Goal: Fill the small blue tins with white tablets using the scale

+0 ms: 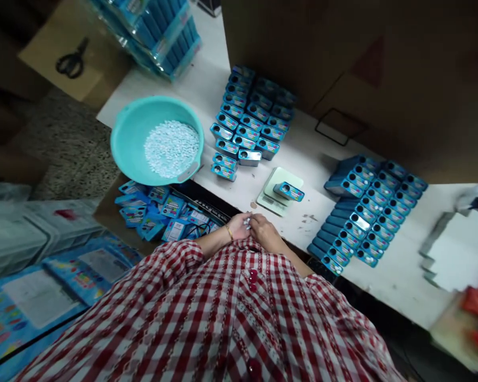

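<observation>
My left hand (pixel 238 226) is turned palm up near the table's front edge, its fingers curled round a few small white pieces (pixel 247 222). Against it, my right hand (pixel 263 232) has its fingertips pinched together at the pieces; whether a piece is between them is too small to tell. Just beyond my hands, a pale green scale (pixel 274 200) carries one blue box (pixel 289 191) with a dark round hole. To the left stands a turquoise basin (pixel 127 143) holding many white pieces (pixel 172 148).
Rows of blue boxes (pixel 249 122) stand beyond the scale, and more boxes (pixel 366 212), many topped with white pieces, stand at right. An open carton of blue packs (pixel 151 212) lies below the basin. Scissors (pixel 71 63) rest on cardboard. A large brown carton (pixel 362 79) borders the back.
</observation>
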Available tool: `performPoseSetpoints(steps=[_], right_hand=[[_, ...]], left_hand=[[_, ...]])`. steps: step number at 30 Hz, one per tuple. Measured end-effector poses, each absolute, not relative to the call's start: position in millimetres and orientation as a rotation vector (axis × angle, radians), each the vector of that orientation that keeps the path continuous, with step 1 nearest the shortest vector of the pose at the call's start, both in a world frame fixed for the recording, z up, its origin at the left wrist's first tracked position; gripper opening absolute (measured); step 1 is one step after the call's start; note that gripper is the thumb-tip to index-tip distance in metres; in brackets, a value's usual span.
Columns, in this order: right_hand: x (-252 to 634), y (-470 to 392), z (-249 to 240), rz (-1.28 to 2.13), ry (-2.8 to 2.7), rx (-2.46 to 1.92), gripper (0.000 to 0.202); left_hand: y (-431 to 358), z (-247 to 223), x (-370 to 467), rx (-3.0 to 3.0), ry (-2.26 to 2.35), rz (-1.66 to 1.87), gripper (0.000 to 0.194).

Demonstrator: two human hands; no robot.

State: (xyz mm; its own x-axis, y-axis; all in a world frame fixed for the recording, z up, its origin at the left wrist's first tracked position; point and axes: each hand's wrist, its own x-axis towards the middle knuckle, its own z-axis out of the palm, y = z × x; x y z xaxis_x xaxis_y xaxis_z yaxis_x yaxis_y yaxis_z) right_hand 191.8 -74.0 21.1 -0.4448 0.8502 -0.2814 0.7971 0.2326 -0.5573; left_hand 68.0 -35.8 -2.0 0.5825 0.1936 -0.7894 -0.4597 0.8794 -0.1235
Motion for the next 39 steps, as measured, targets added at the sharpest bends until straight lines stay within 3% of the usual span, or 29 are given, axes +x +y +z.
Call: performPoseSetpoints(steps=[7, 14, 21, 25, 29, 33, 39], right_hand=[[202.4, -79.2, 27.5, 1.055, -2.34, -1.643, 0.021], [219.9, -83.2, 22.9, 1.125, -1.788, -1.607, 0.017], [222.9, -86.8, 27.6, 1.092, -1.821, -1.539, 0.017], [239.9, -81.2, 30.8, 0.792, -1.766, -1.622, 0.021], [281.1, -55.9, 9.0, 0.423, -1.364, -1.89, 0.05], [299.9, -26.6, -7.5, 0.662, -1.474, -1.827, 0.043], [270.1, -20.9, 47.6, 0.421, -2.077, -1.79, 0.043]], left_hand=[[-37.5, -1.0, 77.5, -0.326, 0.929, 0.316, 0.027], [-36.1, -4.2, 83.4, -0.282, 0.806, 0.316, 0.021], [-33.5, -0.7, 94.1, -0.289, 0.808, 0.313, 0.024], [-27.3, 4.3, 91.7, -0.296, 0.869, 0.332, 0.025], [-5.5, 6.9, 82.8, -0.269, 0.969, 0.473, 0.028], [23.5, 4.9, 81.6, -0.278, 0.984, 0.632, 0.026], [47.5, 3.6, 97.3, -0.271, 0.923, 0.731, 0.027]])
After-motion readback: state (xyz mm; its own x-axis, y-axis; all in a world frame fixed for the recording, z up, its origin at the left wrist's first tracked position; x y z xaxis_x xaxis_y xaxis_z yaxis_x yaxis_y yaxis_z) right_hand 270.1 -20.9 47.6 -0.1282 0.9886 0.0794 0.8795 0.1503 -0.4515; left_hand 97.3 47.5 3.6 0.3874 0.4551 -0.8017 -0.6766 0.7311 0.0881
